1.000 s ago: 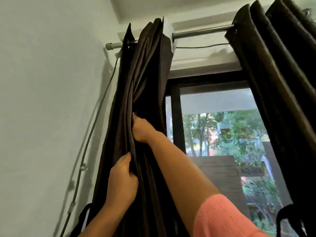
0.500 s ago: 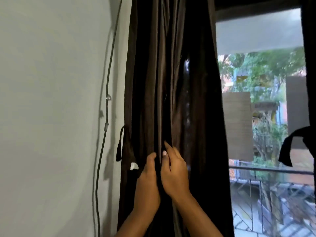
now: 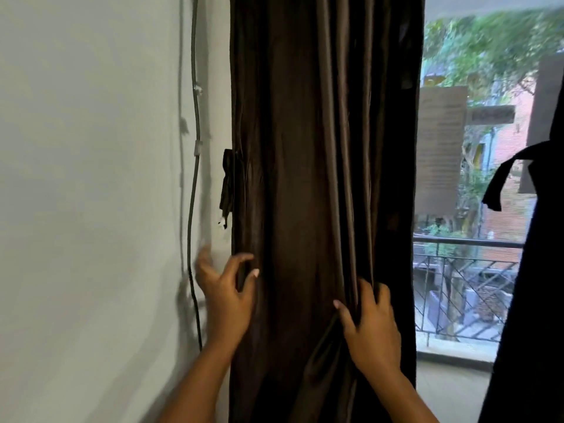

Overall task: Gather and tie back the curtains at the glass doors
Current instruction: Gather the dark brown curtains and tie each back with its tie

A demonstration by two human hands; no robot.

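Curtain [image 3: 305,178] gathered; left hand [image 3: 227,296] beside, right hand [image 3: 370,328] gripping folds.

The gathered curtain [image 3: 320,178] is plain dark brown with a faint sheen. The wall [image 3: 91,178] is pale grey-white, its cable [image 3: 195,117] grey. The second curtain [image 3: 531,285] looks black.

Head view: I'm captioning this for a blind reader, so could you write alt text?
Two bare hands gather a dark brown curtain beside a pale wall: the left hand at its wall-side edge, the right hand gripping folds. A tie-back strap hangs above the left hand; a balcony railing shows through the glass.
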